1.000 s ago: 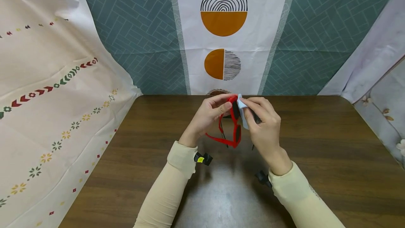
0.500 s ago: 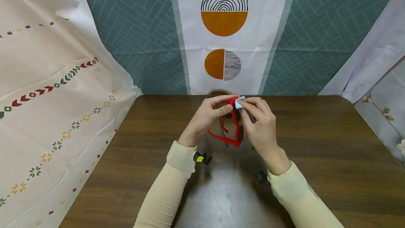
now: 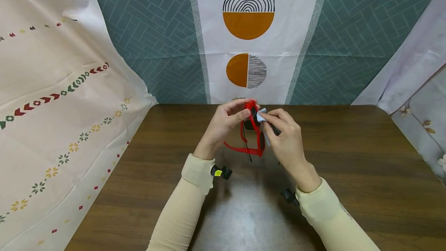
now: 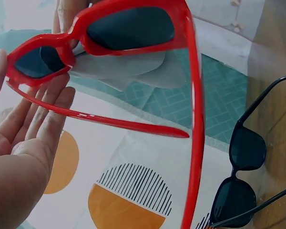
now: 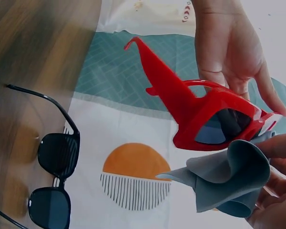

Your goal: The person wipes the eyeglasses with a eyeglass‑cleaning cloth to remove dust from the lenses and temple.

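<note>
Mid-frame, left grip [image 3: 224,123] pinches red sunglasses [image 5: 190,117] by one end; right grip [image 3: 287,136] squeezes blue-grey cloth [image 5: 229,176] at lens [image 5: 212,128]. Hard push might twist sunglasses loose!

Head view: fairly bright, even light. Pale glare pooled on the near desk [image 3: 240,220]; soft shadows fell between both sleeves [image 3: 179,212]. Curtain [image 3: 411,55] at right looked hazy toward its upper edge. Wrist views ran dimmer, cooler, flatter in contrast. White highlights streaked the red sunglasses [image 4: 197,95], left wrist view.
</note>
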`<state>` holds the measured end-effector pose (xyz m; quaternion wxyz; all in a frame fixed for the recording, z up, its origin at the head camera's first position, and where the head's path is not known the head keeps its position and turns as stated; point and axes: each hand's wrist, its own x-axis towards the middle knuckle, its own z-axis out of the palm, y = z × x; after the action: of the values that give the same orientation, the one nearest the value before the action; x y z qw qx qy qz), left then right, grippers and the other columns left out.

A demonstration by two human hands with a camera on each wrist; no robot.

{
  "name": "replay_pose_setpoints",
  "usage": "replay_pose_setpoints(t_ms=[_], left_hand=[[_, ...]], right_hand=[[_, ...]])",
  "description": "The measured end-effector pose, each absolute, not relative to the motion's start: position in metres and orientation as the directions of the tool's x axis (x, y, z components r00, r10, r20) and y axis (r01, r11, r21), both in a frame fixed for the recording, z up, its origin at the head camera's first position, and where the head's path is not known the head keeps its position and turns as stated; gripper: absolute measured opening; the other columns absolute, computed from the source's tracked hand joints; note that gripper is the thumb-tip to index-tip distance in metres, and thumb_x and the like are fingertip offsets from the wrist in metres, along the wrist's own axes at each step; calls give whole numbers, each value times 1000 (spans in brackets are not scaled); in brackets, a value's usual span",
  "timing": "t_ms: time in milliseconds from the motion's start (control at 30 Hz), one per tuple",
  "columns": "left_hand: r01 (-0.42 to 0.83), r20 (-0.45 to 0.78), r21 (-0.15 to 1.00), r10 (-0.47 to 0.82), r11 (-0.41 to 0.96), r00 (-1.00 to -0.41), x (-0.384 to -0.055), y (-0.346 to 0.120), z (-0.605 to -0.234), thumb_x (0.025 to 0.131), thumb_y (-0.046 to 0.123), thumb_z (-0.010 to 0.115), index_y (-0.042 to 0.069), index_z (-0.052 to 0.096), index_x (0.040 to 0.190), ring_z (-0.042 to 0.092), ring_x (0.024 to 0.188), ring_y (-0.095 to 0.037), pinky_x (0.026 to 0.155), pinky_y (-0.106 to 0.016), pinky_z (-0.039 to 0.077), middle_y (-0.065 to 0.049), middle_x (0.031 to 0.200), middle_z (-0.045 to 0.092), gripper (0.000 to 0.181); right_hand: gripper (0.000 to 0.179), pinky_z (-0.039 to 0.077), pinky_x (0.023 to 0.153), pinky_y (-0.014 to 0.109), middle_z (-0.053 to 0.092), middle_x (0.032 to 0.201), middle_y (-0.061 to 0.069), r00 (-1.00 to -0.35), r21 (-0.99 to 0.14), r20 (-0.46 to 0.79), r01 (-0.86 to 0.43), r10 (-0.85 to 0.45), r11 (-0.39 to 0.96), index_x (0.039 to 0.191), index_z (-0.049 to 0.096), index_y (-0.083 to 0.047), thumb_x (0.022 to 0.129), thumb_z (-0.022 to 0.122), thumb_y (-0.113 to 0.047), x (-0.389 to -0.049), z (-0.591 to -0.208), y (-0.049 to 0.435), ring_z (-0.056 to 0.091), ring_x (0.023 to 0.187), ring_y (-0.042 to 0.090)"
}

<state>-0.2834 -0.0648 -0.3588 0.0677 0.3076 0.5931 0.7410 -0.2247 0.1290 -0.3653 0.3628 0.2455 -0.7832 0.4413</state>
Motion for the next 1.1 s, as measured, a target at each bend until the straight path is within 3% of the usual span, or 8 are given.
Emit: replay_pose_setpoints(t_ms=[67, 267, 500, 733, 1033, 1100], left_hand=[[259, 375, 919, 451, -299, -810, -284, -65, -359, 88, 46, 78, -2, 62, 140, 63, 122, -31, 110, -43, 49, -11, 126, 72, 73], [254, 382, 907, 405, -335, -830, -286, -65, -360, 85, 53, 79, -8, 58, 140, 65, 122, -30, 111, -45, 47, -29, 132, 65, 85], [188, 357, 893, 391, -408, -848, -286, -65, -359, 81, 53, 84, -4, 58, 143, 68, 116, -25, 105, -39, 53, -8, 123, 73, 88], [178, 356, 890, 395, -419, -847, -285, -65, -359, 83, 51, 81, -2, 57, 146, 65, 120, -27, 106, -37, 52, -9, 124, 73, 86], [228, 387, 879, 347, -419, -854, -286, -65, -359, 83, 51, 83, 1, 66, 135, 70, 115, -25, 107, -42, 51, -9, 119, 75, 75], [243, 397, 873, 324, -423, -859, -286, -65, -359, 83, 52, 83, 1, 67, 134, 70, 113, -24, 105, -40, 51, -5, 115, 76, 74]], right_hand=[[22, 48, 82, 17, 67, 99, 15, -623, -519, 779, -704, -71, 485, 110, 79, 6, 90, 73, 11, -224, -365, 129, 63, 94, 28], [20, 49, 74, 18, 68, 97, 12, -660, -547, 744, -691, -103, 472, 109, 79, 4, 90, 74, 9, -222, -362, 131, 62, 89, 22], [20, 46, 67, 15, 70, 97, 11, -698, -620, 714, -671, -63, 406, 106, 81, 2, 91, 72, 11, -220, -354, 140, 61, 83, 16], [21, 46, 65, 16, 69, 96, 12, -733, -649, 674, -647, -92, 401, 108, 81, -1, 92, 71, 10, -220, -355, 140, 59, 81, 14], [28, 48, 70, 15, 69, 99, 8, -697, -605, 702, -691, -145, 396, 112, 80, 0, 89, 73, 14, -217, -358, 135, 62, 88, 17], [28, 49, 73, 15, 69, 100, 9, -684, -588, 713, -704, -156, 400, 112, 79, 2, 88, 74, 14, -217, -358, 135, 63, 90, 18]])
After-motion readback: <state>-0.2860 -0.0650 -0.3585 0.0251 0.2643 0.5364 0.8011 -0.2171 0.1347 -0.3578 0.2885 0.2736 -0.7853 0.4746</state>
